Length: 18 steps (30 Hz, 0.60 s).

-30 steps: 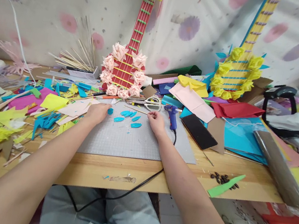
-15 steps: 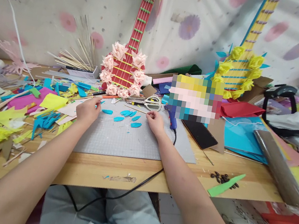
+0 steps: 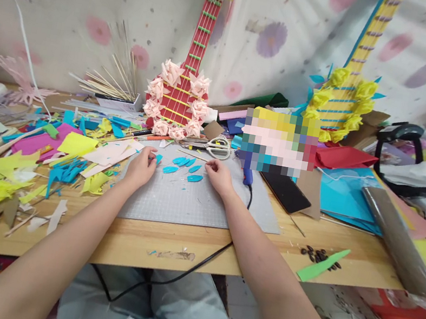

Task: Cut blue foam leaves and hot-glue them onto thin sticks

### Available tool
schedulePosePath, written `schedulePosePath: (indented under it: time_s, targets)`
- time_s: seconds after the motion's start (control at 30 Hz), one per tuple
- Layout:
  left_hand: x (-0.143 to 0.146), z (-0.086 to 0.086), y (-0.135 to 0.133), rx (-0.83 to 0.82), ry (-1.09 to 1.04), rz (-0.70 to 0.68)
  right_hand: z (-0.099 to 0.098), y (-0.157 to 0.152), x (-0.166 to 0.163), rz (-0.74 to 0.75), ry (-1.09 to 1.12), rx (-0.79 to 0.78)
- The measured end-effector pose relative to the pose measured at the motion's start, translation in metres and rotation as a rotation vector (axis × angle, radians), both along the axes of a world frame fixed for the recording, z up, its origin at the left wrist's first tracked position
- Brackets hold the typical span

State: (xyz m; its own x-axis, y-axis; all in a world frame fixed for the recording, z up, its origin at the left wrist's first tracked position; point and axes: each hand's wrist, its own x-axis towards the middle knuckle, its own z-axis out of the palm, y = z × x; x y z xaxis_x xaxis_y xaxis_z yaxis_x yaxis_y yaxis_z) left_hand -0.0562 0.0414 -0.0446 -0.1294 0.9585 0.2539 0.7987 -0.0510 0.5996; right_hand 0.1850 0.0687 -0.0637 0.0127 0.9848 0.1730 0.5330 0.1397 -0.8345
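Both of my hands rest on a grey cutting mat (image 3: 196, 206). My left hand (image 3: 141, 166) is curled, its fingertips pinching a small blue paper leaf (image 3: 157, 158) at the mat's far left. Several more blue paper leaves (image 3: 183, 166) lie between the hands. My right hand (image 3: 219, 175) is closed in a pinch on the end of a thin wooden stick (image 3: 193, 155) that runs leftward. A blue glue gun (image 3: 246, 174) lies just right of that hand, its black cord (image 3: 194, 266) trailing off the table's front edge.
White-handled scissors (image 3: 215, 148) and a red paper guitar with pink flowers (image 3: 177, 101) stand behind the mat. A yellow guitar (image 3: 342, 102), coloured sheets, a black phone (image 3: 284, 189) and a foil roll (image 3: 393, 235) fill the right. Paper scraps (image 3: 31, 160) cover the left.
My left hand drew away to the left, leaving a leaf on the mat, then came back right and pinched it. My right hand stayed put.
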Motion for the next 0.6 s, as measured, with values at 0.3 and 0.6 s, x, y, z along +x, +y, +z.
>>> schedulePosePath:
  time_s: [0.3,0.6]
  targets:
    - [0.0003,0.0015,0.0068,0.085,0.160,-0.001,0.0037,-0.0024,-0.0005,-0.003,-0.004,-0.005]
    - [0.0023,-0.0041,0.0004,0.248,0.430,-0.268,0.0026,-0.0021,0.0000,-0.002,-0.027,-0.006]
